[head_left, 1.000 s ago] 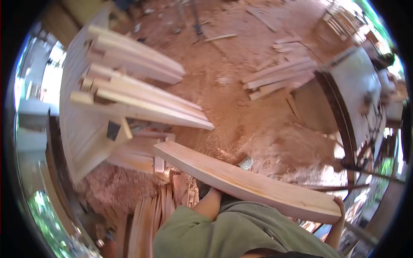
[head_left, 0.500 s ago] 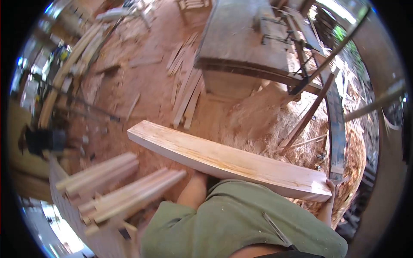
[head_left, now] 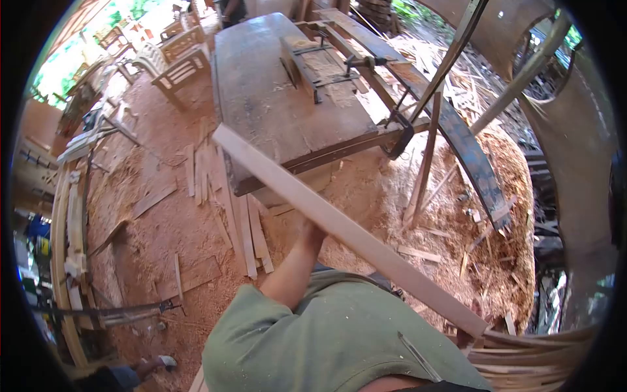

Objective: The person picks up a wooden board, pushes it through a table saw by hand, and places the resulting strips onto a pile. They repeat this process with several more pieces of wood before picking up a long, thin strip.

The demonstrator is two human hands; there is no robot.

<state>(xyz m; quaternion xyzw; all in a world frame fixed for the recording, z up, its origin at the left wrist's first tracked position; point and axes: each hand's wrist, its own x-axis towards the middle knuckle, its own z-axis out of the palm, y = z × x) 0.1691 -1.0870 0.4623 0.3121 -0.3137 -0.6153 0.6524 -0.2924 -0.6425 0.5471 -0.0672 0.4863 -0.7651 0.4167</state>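
A long wooden board (head_left: 346,232) slants across the head view, its narrow face turned up toward me. Its far end overlaps the corner of the big worktable (head_left: 261,85) in this view. My left hand (head_left: 313,230) grips the board from the near side, around its middle, with the fingers mostly hidden behind the wood. Close to the board's lower right end, my right hand (head_left: 465,338) holds it from below and is largely covered by it.
A wooden fence with clamps (head_left: 320,65) sits on the worktable. Thin offcuts (head_left: 248,235) and sawdust cover the floor. Wooden chairs (head_left: 179,62) stand at the back left. Stacked strips (head_left: 529,359) lie at lower right. Another person's leg (head_left: 147,369) shows at lower left.
My view has swung toward the worktable and chairs. The board has turned from its broad face to its narrow one and slants more steeply, its far end raised toward the table; both hands stay on it.
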